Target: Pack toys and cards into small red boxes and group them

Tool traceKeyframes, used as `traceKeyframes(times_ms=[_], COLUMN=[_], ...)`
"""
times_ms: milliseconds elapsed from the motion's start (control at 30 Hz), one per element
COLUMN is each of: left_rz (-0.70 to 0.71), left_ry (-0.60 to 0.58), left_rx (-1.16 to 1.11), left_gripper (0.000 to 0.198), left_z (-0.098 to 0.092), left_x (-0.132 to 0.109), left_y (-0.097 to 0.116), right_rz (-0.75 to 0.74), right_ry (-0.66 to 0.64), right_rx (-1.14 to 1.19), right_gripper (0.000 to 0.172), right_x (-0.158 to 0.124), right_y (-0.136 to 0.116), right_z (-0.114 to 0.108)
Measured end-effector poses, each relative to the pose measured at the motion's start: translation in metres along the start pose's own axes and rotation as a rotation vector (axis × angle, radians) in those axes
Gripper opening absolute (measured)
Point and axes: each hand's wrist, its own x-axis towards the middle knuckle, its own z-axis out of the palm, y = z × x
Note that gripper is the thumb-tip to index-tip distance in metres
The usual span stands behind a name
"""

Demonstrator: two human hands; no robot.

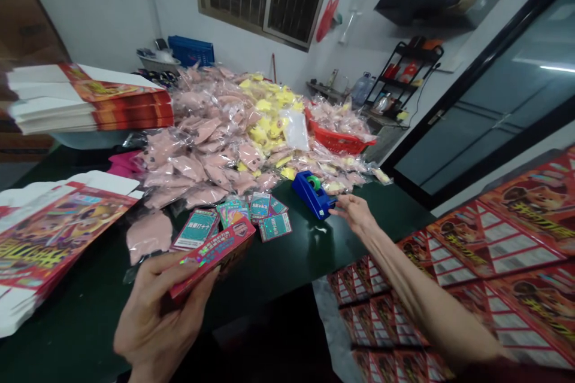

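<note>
Head-worn view, facing forward, angled down

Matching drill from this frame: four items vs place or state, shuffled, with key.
Items:
1. tape dispenser
2. red box
3. teal cards
4. red basket

Places or states:
a. scattered on the table
b. held in the left hand
c. holding pink packets
d. at the fingers of the right hand

Pairs: 1-d, 2-b, 3-a, 4-c
</note>
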Motion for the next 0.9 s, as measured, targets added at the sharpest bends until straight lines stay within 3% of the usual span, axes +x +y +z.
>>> traceKeyframes(times_ms=[167,400,500,567,700,767,833,867,900], left_rz=[-0.032,-0.024,-0.052,-0.060,-0.050,-0.071,-0.098,-0.107,-0.116], left_ry=[0.027,0.000,-0.018,-0.032,-0.025,-0.021,-0.028,-0.034,-0.039], left_rx=[-0.004,-0.104,-0.184,-0.210,-0.168,-0.154,-0.150,-0.149,-0.146], left_gripper=[0.033,0.035,0.033,0.032,0.032,0.033,0.033,0.033,0.033], left_z=[0.001,0.001,0.001,0.001,0.001,0.001,0.001,0.001,0.001], left_x=[0.001,0.002,0.003,0.004,0.006,0.006,0.004,0.003,0.002], left_y=[0.000,-0.001,0.002,0.005,0.011,0.013,0.014,0.013,0.013], right_rz=[-0.025,-0.098,-0.168,-0.239,-0.407,-0.526,-0.546,-0.514,-0.465], right_ry=[0.059,0.076,0.106,0.095,-0.137,-0.339,-0.447,-0.491,-0.526], right_rx=[0.008,-0.212,-0.270,-0.275,-0.203,-0.018,0.179,0.268,0.346], right_gripper=[0.029,0.026,0.011,0.016,0.015,0.016,0.010,0.016,0.033], right_x=[-0.010,-0.010,-0.032,-0.060,-0.142,-0.181,-0.208,-0.216,-0.221], right_y=[0.032,0.030,0.028,0.020,-0.024,-0.052,-0.073,-0.080,-0.084], right_z=[0.011,0.003,0.007,0.017,0.047,0.064,0.081,0.088,0.096])
